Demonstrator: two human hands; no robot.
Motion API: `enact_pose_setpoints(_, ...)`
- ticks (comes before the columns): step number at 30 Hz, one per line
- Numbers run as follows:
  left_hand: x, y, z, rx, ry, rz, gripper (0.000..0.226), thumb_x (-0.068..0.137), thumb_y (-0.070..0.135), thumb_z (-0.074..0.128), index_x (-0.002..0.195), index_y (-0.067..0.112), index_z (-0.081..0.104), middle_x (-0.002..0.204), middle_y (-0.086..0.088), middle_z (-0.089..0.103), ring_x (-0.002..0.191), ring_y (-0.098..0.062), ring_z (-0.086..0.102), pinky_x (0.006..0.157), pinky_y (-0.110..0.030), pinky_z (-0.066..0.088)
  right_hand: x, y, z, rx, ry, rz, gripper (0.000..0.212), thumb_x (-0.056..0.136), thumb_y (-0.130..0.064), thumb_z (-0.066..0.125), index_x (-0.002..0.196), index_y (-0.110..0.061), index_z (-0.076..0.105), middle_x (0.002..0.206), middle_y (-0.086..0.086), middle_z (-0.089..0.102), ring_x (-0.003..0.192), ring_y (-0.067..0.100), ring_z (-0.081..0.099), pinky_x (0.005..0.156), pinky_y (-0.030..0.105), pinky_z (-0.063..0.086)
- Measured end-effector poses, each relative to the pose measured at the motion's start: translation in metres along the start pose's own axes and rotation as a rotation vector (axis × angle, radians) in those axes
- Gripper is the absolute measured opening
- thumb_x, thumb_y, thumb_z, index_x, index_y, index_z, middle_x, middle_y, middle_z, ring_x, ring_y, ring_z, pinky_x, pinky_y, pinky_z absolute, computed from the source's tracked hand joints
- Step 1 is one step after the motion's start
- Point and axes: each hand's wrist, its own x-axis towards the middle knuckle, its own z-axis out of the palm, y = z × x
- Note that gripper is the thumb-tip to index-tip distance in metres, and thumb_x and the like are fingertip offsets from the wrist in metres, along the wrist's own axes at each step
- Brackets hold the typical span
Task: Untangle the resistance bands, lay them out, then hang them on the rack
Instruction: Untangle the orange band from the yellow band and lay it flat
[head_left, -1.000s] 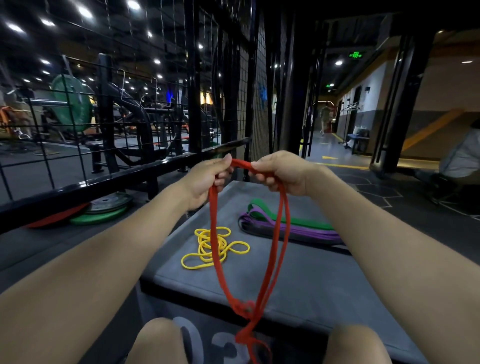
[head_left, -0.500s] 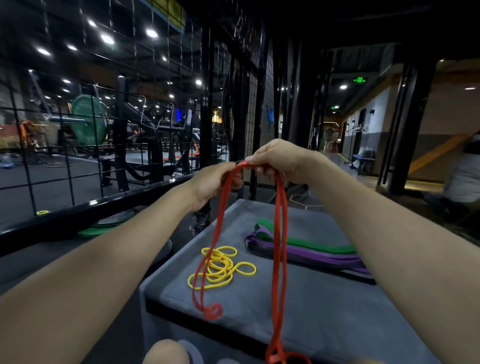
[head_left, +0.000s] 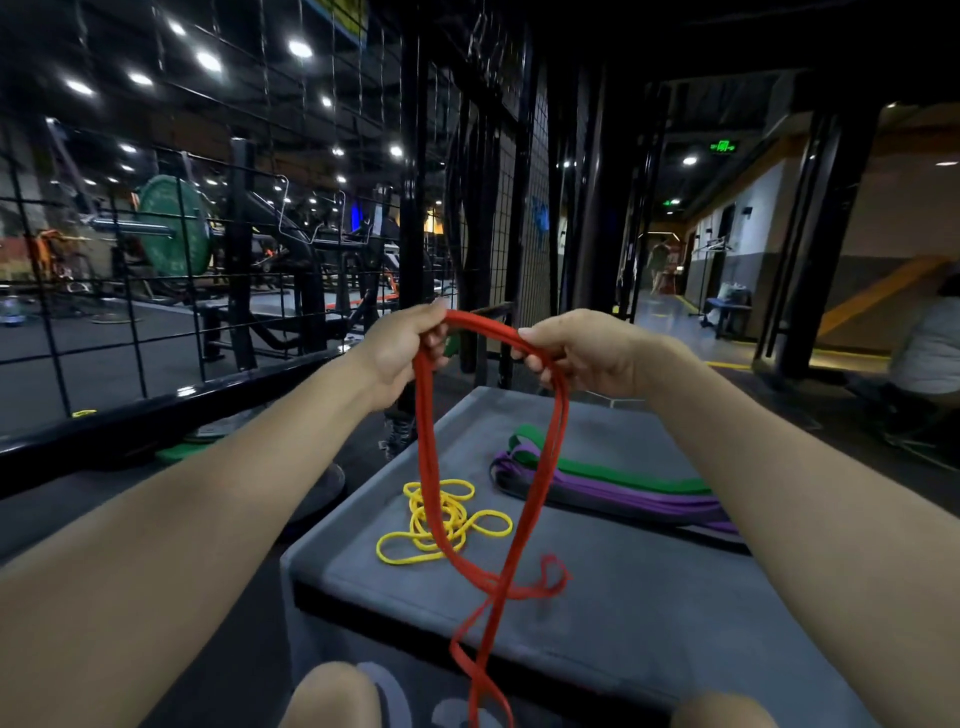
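Holding the red band (head_left: 540, 470) above the surface (head_left: 649, 597), left hand (head_left: 400, 353) and right hand (head_left: 576, 353) each closed on its top; the crossed lower strands could cinch if pulled apart, or snag the yellow band (head_left: 441, 519) beneath.

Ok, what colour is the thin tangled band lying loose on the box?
Yellow thin tangled band, clearest in the head view.

Single view, head-worn wide-angle camera. Faces forward and slightly down, both forearms reaching out from the bottom corners. Close range: left hand (head_left: 402, 345) and right hand (head_left: 582, 351) sit mid-frame, grey table (head_left: 649, 613) just below them. Edges bow with lens distortion. Gym floor recedes behind.
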Motion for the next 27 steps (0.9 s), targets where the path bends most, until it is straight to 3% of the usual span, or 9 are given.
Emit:
enact_pose_setpoints(3, 0.0, -0.009, -0.006, 0.034, -0.016, -0.052, 0.037, 0.098, 0.028, 0.042, 0.063, 0.017, 0.047, 0.056, 0.004, 0.037, 0.054, -0.011, 0.039, 0.067, -0.025, 0.044, -0.001, -0.004, 0.0, -0.121, 0.042, -0.004, 0.021, 0.094, -0.025, 0.051, 0.082, -0.012, 0.062, 0.062, -0.004, 0.052, 0.047, 0.003, 0.045, 0.04, 0.011, 0.036)
enact_pose_setpoints(6, -0.004, -0.016, -0.011, 0.218, -0.091, -0.105, 0.037, 0.099, 0.03, 0.039, 0.067, 0.017, 0.052, 0.059, 0.004, 0.048, 0.062, -0.015, 0.048, 0.073, -0.027, 0.044, -0.001, -0.015, 0.001, -0.171, 0.067, -0.07, 0.022, 0.092, -0.018, 0.056, 0.072, -0.012, 0.061, 0.057, -0.003, 0.05, 0.043, 0.003, 0.04, 0.042, 0.013, 0.034)
enact_pose_setpoints(9, -0.007, -0.019, -0.005, 0.401, -0.14, -0.073, 0.032, 0.095, 0.034, 0.043, 0.076, 0.019, 0.063, 0.081, 0.0, 0.063, 0.086, -0.018, 0.057, 0.091, -0.035, 0.042, 0.001, -0.024, 0.004, -0.157, 0.063, -0.115, 0.023, 0.091, -0.018, 0.056, 0.07, -0.012, 0.063, 0.057, -0.003, 0.05, 0.047, 0.005, 0.04, 0.047, 0.016, 0.032)
enact_pose_setpoints(11, -0.008, -0.016, 0.007, 0.333, -0.151, 0.002, 0.029, 0.097, 0.031, 0.04, 0.085, 0.019, 0.064, 0.091, -0.003, 0.064, 0.095, -0.018, 0.057, 0.09, -0.033, 0.043, 0.004, -0.026, 0.005, -0.1, 0.076, -0.124, 0.019, 0.092, -0.017, 0.056, 0.078, -0.011, 0.067, 0.057, -0.004, 0.051, 0.048, 0.004, 0.04, 0.049, 0.017, 0.032)
enact_pose_setpoints(14, -0.01, -0.008, 0.023, 0.112, -0.12, 0.04, 0.032, 0.099, 0.029, 0.034, 0.09, 0.019, 0.064, 0.087, 0.001, 0.065, 0.087, -0.013, 0.06, 0.08, -0.029, 0.042, 0.004, -0.028, 0.005, -0.043, 0.116, -0.15, 0.017, 0.092, -0.016, 0.054, 0.087, -0.01, 0.069, 0.053, -0.007, 0.051, 0.047, 0.003, 0.04, 0.049, 0.016, 0.033)
enact_pose_setpoints(17, -0.011, -0.011, 0.031, 0.007, -0.17, 0.041, 0.035, 0.101, 0.032, 0.032, 0.085, 0.017, 0.059, 0.072, 0.001, 0.055, 0.071, -0.012, 0.053, 0.077, -0.029, 0.046, 0.002, -0.026, 0.002, -0.033, 0.156, -0.218, 0.02, 0.093, -0.015, 0.053, 0.08, -0.01, 0.068, 0.052, -0.006, 0.051, 0.046, 0.003, 0.041, 0.047, 0.015, 0.034)
enact_pose_setpoints(20, -0.012, -0.015, 0.039, -0.024, -0.191, 0.04, 0.033, 0.101, 0.03, 0.031, 0.08, 0.016, 0.051, 0.065, 0.0, 0.04, 0.06, -0.012, 0.042, 0.064, -0.026, 0.046, 0.003, -0.021, 0.0, -0.07, 0.175, -0.294, 0.022, 0.094, -0.019, 0.052, 0.081, -0.007, 0.064, 0.052, -0.007, 0.05, 0.047, 0.004, 0.04, 0.047, 0.014, 0.034)
enact_pose_setpoints(25, -0.003, -0.021, 0.048, 0.034, -0.19, 0.101, 0.032, 0.101, 0.031, 0.03, 0.081, 0.017, 0.051, 0.064, 0.003, 0.038, 0.059, -0.009, 0.037, 0.057, -0.021, 0.038, 0.004, -0.014, -0.002, 0.004, 0.181, -0.35, 0.025, 0.097, -0.018, 0.046, 0.076, -0.011, 0.056, 0.055, -0.005, 0.045, 0.042, 0.003, 0.038, 0.039, 0.013, 0.033)
enact_pose_setpoints(27, -0.002, -0.025, 0.052, 0.068, -0.216, 0.121, 0.03, 0.101, 0.03, 0.03, 0.081, 0.017, 0.048, 0.063, 0.002, 0.034, 0.054, -0.007, 0.033, 0.05, -0.017, 0.033, 0.007, -0.011, -0.004, 0.023, 0.183, -0.361, 0.028, 0.097, -0.018, 0.046, 0.072, -0.012, 0.056, 0.054, -0.006, 0.045, 0.044, 0.005, 0.038, 0.042, 0.015, 0.034)
